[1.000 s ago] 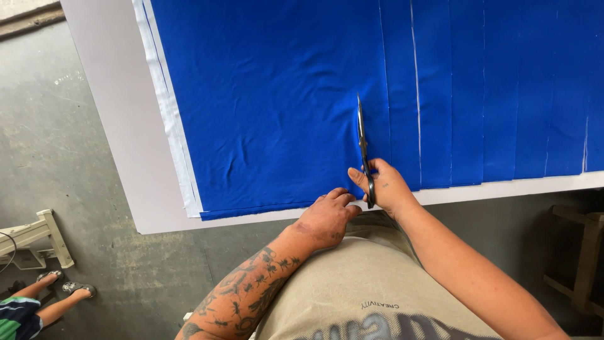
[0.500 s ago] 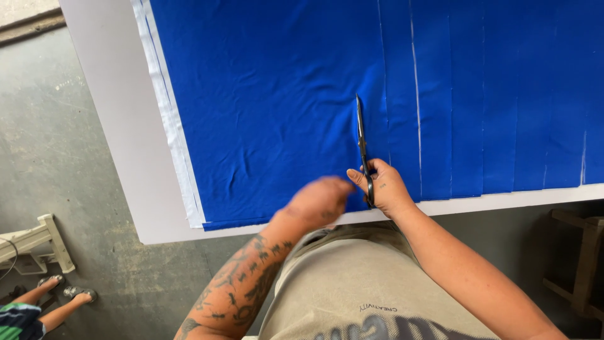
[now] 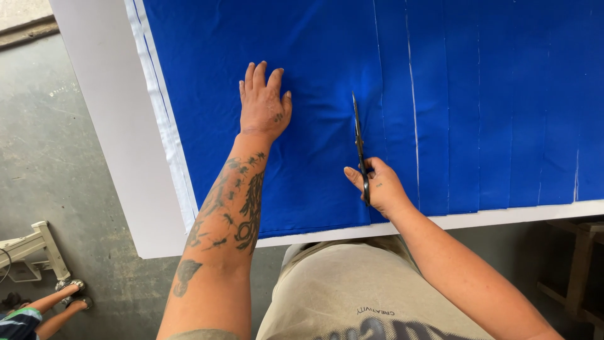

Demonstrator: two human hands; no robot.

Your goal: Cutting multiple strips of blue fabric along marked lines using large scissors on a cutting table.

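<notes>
Left hand (image 3: 264, 107) lies flat, palm down, fingers spread and pointing away from the person, on the blue cloth (image 3: 302, 69); nothing in its grip, just pressing on the fabric. Tattooed forearm runs from the near bench edge up to it. Right hand (image 3: 377, 186) has its grip closed around the handles of black scissors (image 3: 358, 141), fingers through the loops, near the cloth's near edge. Scissor blades point away from the person, lying along a slit in the cloth; blades look closed or nearly so, tip resting on the fabric, well to the right of the left hand. Cloth is spread across a white bench (image 3: 107, 126) and covers most of it, with some wrinkles around the left hand and near the lower edge. To the right of the scissors the cloth shows several parallel cuts running front to back, leaving long strips (image 3: 491, 113) side by side, white showing through one gap. A pale layer (image 3: 160, 119) with a thin blue line sticks out from under the cloth's left edge. Bare white bench strip shows along the left and near sides. Grey concrete floor (image 3: 56, 138) at left. Bottom left corner: another person's legs and sandalled feet (image 3: 72, 293) beside a white frame (image 3: 38, 245). Wooden stool (image 3: 576, 264) partly visible bottom right under the bench.
</notes>
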